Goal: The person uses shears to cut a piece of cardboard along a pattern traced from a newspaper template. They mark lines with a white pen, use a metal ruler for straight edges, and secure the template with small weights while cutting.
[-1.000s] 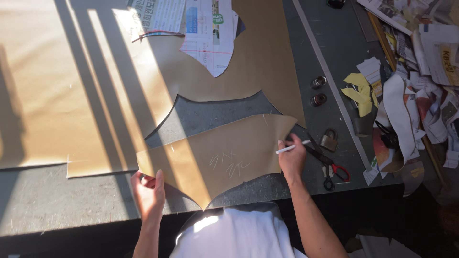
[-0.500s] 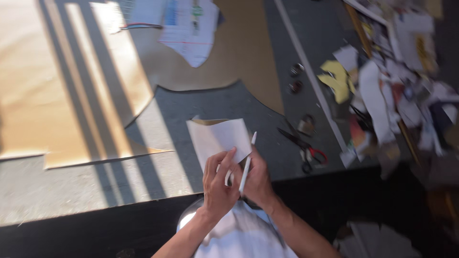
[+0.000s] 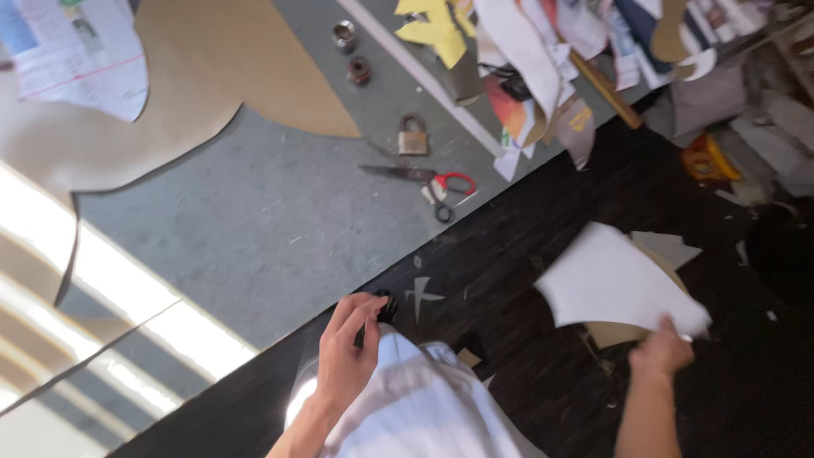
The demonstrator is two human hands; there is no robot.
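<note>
The right hand is out over the dark floor to the right of the table, its fingers pinched on the near edge of a folded pale paper piece that fans up and away from it; to carry such a floppy sheet well, it seems wise to keep the pinch firm near a fold and let the piece hang flat, so it neither creases nor tears; the left hand sits close to the body by the white shirt, fingers curled together around a small dark thing too blurred to name; farther off, the grey table top looks matt and faintly scuffed, with bright sun stripes at its near left; red-handled scissors lie on it, thin and metal, just near a brass padlock; beyond, a large tan paper sheet shows a curved cut edge, and at the far right lies a loose heap of paper scraps, yellow, white and printed.
</note>
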